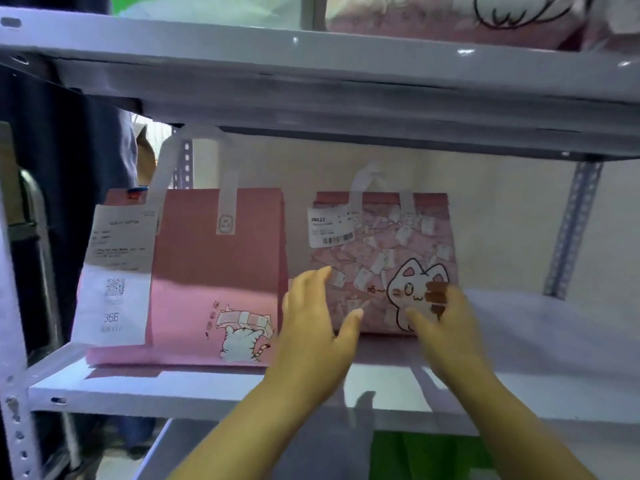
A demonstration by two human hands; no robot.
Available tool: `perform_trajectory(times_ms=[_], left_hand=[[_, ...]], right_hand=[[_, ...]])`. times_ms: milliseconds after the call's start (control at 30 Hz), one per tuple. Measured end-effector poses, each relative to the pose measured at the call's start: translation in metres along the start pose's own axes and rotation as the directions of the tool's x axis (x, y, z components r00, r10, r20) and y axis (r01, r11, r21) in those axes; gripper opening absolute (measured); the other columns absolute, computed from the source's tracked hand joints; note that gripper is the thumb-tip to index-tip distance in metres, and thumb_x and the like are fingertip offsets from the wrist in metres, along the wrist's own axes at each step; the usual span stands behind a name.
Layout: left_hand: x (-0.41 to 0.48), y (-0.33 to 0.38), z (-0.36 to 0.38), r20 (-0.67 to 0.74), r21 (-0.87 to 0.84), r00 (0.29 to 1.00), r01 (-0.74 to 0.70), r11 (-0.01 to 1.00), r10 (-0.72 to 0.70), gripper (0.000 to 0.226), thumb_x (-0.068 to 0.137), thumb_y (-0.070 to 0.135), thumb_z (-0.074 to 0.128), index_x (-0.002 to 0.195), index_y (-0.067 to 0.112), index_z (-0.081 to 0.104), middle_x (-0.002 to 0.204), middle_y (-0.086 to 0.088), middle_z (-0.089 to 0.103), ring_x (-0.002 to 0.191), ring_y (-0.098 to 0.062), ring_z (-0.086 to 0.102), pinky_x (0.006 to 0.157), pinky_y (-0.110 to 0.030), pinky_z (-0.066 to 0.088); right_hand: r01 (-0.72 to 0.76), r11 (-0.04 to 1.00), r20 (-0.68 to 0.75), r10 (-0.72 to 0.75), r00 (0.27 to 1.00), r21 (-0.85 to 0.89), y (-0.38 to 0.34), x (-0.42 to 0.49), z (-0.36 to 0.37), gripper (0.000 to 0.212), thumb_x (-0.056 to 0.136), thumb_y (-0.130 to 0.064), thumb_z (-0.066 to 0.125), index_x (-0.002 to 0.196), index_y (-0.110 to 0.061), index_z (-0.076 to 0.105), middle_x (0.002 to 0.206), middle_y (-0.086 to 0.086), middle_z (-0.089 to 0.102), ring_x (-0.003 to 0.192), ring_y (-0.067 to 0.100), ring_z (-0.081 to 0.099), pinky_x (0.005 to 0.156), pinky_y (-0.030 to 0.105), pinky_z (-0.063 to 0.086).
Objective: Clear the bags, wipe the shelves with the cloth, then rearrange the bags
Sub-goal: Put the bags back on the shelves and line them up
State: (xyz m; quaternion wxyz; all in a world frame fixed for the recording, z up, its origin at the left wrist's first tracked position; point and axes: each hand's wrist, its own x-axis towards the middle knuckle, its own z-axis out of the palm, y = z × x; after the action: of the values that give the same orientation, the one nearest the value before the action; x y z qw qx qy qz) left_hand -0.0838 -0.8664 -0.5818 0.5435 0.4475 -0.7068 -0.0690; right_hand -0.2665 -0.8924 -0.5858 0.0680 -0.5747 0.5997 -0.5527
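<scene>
Cat bag [382, 261]: upright on shelf [214, 389], right of pink bag [218, 275].
Left hand [313, 327]: spread, empty.
Right hand [441, 317]: spread, fingertips touching.
Advice: clasp both sides (low).

A pale cream wall [485, 209] closes off the back of the rack. A perforated grey metal upright [571, 230] stands against it at the right, and a second perforated upright [14, 427] runs down the near left edge. Beyond the left edge, a person in dark blue clothing [76, 140] stands close by, mostly cut off. A curved metal bar [34, 216] shows in front of them. Low down, something bright green [415, 455] lies below, too blurred to identify.
</scene>
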Motion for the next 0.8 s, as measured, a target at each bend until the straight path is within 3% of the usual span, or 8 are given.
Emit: perform_trajectory(times_ms=[67, 167, 267, 333, 433, 533, 633, 800], left_hand=[[0.009, -0.004, 0.018, 0.097, 0.054, 0.975, 0.196, 0.979, -0.201, 0.071, 0.089, 0.043, 0.052, 0.144, 0.020, 0.014, 0.150, -0.002, 0.012, 0.138, -0.020, 0.013, 0.109, -0.039, 0.024], [0.023, -0.016, 0.034, 0.155, 0.101, 0.898, 0.401, 0.911, -0.412, 0.084, 0.086, 0.043, 0.059, 0.144, 0.006, 0.011, 0.147, -0.019, 0.014, 0.134, -0.035, 0.018, 0.106, -0.044, 0.028], [0.033, -0.025, 0.044, 0.202, 0.099, 0.841, 0.492, 0.865, -0.502, 0.102, 0.084, 0.040, 0.062, 0.147, 0.010, -0.013, 0.154, -0.022, -0.005, 0.142, -0.036, 0.003, 0.112, -0.039, 0.019], [0.036, -0.029, 0.050, 0.204, 0.083, 0.823, 0.524, 0.847, -0.530, 0.106, 0.083, 0.041, 0.063, 0.146, 0.010, -0.016, 0.155, -0.020, -0.009, 0.143, -0.032, -0.004, 0.113, -0.037, 0.013], [0.039, -0.035, 0.056, 0.185, -0.020, 0.826, 0.544, 0.839, -0.532, 0.105, 0.079, 0.034, 0.070, 0.148, 0.008, -0.005, 0.153, -0.020, 0.011, 0.141, -0.034, 0.014, 0.113, -0.041, 0.023], [0.038, -0.038, 0.057, 0.180, -0.120, 0.836, 0.542, 0.832, -0.519, 0.095, 0.074, 0.026, 0.073, 0.145, 0.007, 0.013, 0.142, -0.013, 0.035, 0.127, -0.030, 0.040, 0.103, -0.042, 0.040], [0.035, -0.036, 0.055, 0.185, -0.145, 0.836, 0.542, 0.827, -0.516, 0.087, 0.074, 0.023, 0.073, 0.141, 0.005, 0.021, 0.135, -0.013, 0.043, 0.120, -0.030, 0.048, 0.099, -0.042, 0.044], [0.019, -0.025, 0.049, 0.221, -0.169, 0.856, 0.506, 0.846, -0.468, 0.061, 0.076, 0.031, 0.072, 0.125, 0.011, 0.043, 0.125, -0.009, 0.047, 0.103, -0.021, 0.053, 0.093, -0.034, 0.044]], right_hand=[[-0.012, 0.991, -0.057, 0.005, 0.998, -0.135, 0.011, 0.010, -0.012, 0.053, 0.081, -0.028, 0.070, 0.126, -0.016, 0.046, 0.113, 0.004, 0.046, 0.106, 0.027, 0.050, 0.086, 0.035, 0.042], [-0.082, 0.956, -0.083, 0.061, 0.995, -0.283, 0.026, 0.021, -0.025, 0.072, 0.080, -0.032, 0.070, 0.138, -0.007, 0.036, 0.133, 0.020, 0.038, 0.123, 0.040, 0.035, 0.101, 0.048, 0.034], [-0.117, 0.934, -0.003, 0.124, 0.992, -0.338, 0.035, 0.028, -0.029, 0.089, 0.079, -0.033, 0.072, 0.146, -0.004, 0.021, 0.143, 0.022, 0.029, 0.131, 0.042, 0.026, 0.107, 0.049, 0.027], [-0.116, 0.934, 0.059, 0.144, 0.988, -0.338, 0.037, 0.031, -0.028, 0.090, 0.077, -0.029, 0.075, 0.145, -0.004, 0.021, 0.142, 0.020, 0.033, 0.129, 0.041, 0.032, 0.105, 0.047, 0.030], [-0.129, 0.973, 0.152, 0.159, 0.976, -0.189, 0.039, 0.035, -0.026, 0.066, 0.073, -0.017, 0.077, 0.126, -0.011, 0.039, 0.126, 0.015, 0.049, 0.117, 0.035, 0.047, 0.100, 0.045, 0.042], [-0.167, 0.986, 0.219, 0.168, 0.961, -0.023, 0.043, 0.036, -0.024, 0.056, 0.072, -0.006, 0.076, 0.118, -0.012, 0.044, 0.119, 0.011, 0.056, 0.106, 0.028, 0.055, 0.089, 0.039, 0.049], [-0.171, 0.984, 0.169, 0.159, 0.973, 0.059, 0.045, 0.035, -0.028, 0.043, 0.074, 0.000, 0.072, 0.107, -0.014, 0.048, 0.104, 0.004, 0.062, 0.088, 0.019, 0.058, 0.067, 0.020, 0.044], [-0.134, 0.990, 0.100, 0.130, 0.986, 0.037, 0.047, 0.022, -0.047, 0.037, 0.079, -0.007, 0.069, 0.100, -0.027, 0.045, 0.085, -0.022, 0.054, 0.077, 0.002, 0.055, 0.058, 0.013, 0.038]])
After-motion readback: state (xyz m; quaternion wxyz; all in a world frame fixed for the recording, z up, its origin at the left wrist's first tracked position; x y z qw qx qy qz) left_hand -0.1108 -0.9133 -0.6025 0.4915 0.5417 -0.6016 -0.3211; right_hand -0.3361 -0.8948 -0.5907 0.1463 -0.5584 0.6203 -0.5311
